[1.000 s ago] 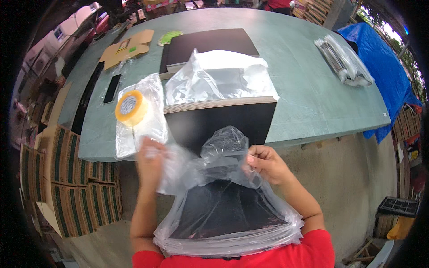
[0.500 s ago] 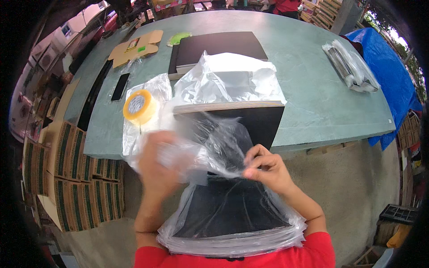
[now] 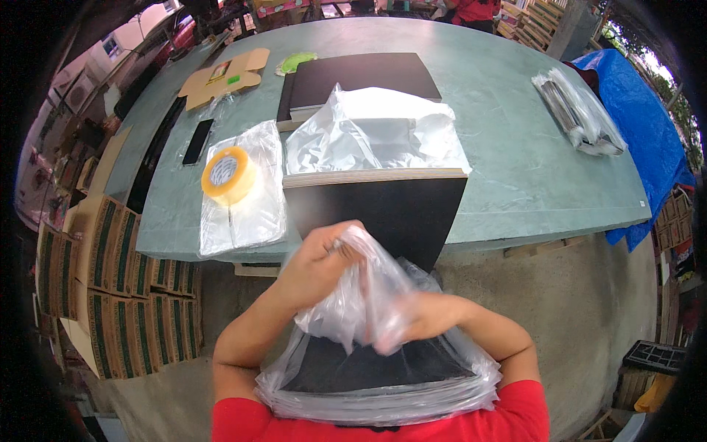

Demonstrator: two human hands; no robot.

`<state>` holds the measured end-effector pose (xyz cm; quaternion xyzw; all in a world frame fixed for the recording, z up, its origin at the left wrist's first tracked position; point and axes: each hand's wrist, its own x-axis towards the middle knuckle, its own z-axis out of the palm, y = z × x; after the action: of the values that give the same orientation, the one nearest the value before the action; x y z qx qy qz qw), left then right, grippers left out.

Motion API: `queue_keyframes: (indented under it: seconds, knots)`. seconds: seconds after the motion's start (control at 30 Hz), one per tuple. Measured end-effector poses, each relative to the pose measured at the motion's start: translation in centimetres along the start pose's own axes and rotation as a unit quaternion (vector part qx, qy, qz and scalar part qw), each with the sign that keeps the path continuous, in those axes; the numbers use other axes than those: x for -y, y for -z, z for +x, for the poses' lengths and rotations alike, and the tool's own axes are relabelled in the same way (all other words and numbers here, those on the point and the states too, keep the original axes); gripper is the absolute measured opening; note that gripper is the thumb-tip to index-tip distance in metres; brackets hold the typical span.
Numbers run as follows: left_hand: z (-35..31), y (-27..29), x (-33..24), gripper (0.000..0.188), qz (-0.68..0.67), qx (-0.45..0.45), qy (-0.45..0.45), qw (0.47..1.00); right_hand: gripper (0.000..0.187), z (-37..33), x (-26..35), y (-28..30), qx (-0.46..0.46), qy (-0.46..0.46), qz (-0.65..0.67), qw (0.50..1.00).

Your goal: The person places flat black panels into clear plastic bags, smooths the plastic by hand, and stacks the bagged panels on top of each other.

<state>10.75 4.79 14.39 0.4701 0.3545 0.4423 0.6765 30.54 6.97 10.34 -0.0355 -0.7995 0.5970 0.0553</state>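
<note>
A stack of black flat panels (image 3: 368,361) rests against my body inside a clear plastic bag (image 3: 368,295). My left hand (image 3: 320,261) grips the gathered mouth of the bag above the stack. My right hand (image 3: 427,313) is closed on the same bunched plastic just to the right and lower. Behind my hands a black panel (image 3: 383,210) hangs down from the table edge. A roll of yellow tape (image 3: 228,175) lies on a flat clear bag (image 3: 247,214) at the table's near left.
The green table (image 3: 530,169) also carries crumpled clear bags (image 3: 375,132), a black stack (image 3: 353,77), a cardboard piece (image 3: 221,74), a dark phone (image 3: 197,141) and a wrapped bundle (image 3: 578,110). Striped cartons (image 3: 110,280) stand on the floor at left. A blue tarp (image 3: 644,125) hangs at right.
My hands have come together and bunched the bag's open mouth into a gather above the panels. My left hand moved right and up with the plastic.
</note>
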Motion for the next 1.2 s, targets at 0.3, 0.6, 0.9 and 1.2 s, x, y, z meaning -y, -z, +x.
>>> queue_keyframes:
  seconds: [0.3,0.6,0.9,1.2]
  knots:
    - [-2.3,2.9,-1.8,0.018,0.065,0.311,-0.068,0.946,0.026,-1.0,-0.3,4.5,0.290,-0.012,0.071,0.954]
    - [-3.6,4.4,4.6,0.014,0.782,0.195,0.079,0.587,0.020,-3.2,0.7,1.0,0.254,-0.301,-0.574,0.718]
    - [-4.9,1.7,0.4,0.017,0.629,0.308,-0.032,0.713,0.017,-4.4,-0.4,9.4,-0.608,-0.090,-0.316,0.723]
    - [-1.7,11.5,2.2,0.043,0.646,-0.502,-0.295,0.493,0.052,-1.0,-0.2,3.9,-0.500,-0.035,-0.477,0.722]
